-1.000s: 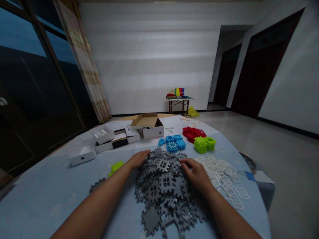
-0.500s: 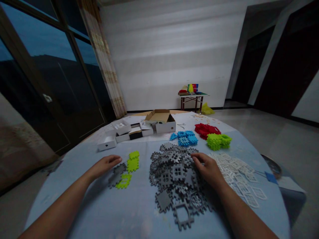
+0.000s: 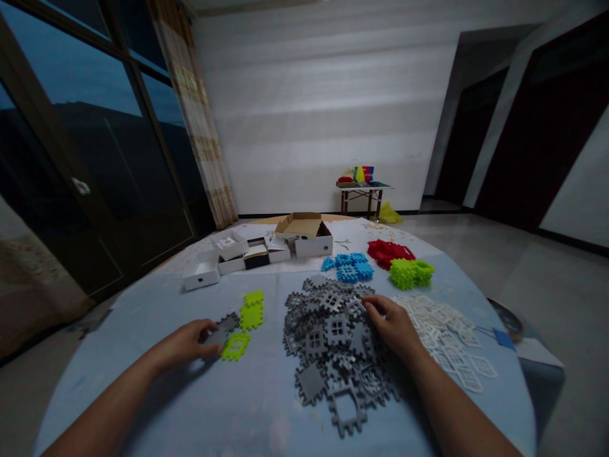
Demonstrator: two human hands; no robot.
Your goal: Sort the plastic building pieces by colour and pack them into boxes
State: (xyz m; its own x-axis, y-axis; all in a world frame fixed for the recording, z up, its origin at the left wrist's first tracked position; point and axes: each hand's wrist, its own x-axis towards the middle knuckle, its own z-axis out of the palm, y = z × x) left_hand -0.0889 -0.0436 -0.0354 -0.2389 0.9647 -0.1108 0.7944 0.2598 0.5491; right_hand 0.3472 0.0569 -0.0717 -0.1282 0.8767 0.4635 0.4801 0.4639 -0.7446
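My left hand (image 3: 193, 341) is at the left edge of the dark grey pieces (image 3: 227, 325), thumb and fingers apart around their near end. Beside those pieces lie a solid lime green piece (image 3: 251, 315) and a lime green window piece (image 3: 236, 346). My right hand (image 3: 391, 322) rests at the right side of a big heap of grey interlocking pieces (image 3: 313, 381), its fingertips touching a grey piece near the top; whether they grip it is unclear.
Beyond the heap lie blue pieces (image 3: 348, 272), red pieces (image 3: 387, 252) and a lime green stack (image 3: 403, 273). White frames (image 3: 440, 330) spread out at the right. Open boxes (image 3: 314, 246) stand at the table's far side.
My left hand has moved down and nearer, from above the dark grey pieces to their left edge, its fingers spreading. My right hand has hardly moved. The view has shifted slightly.
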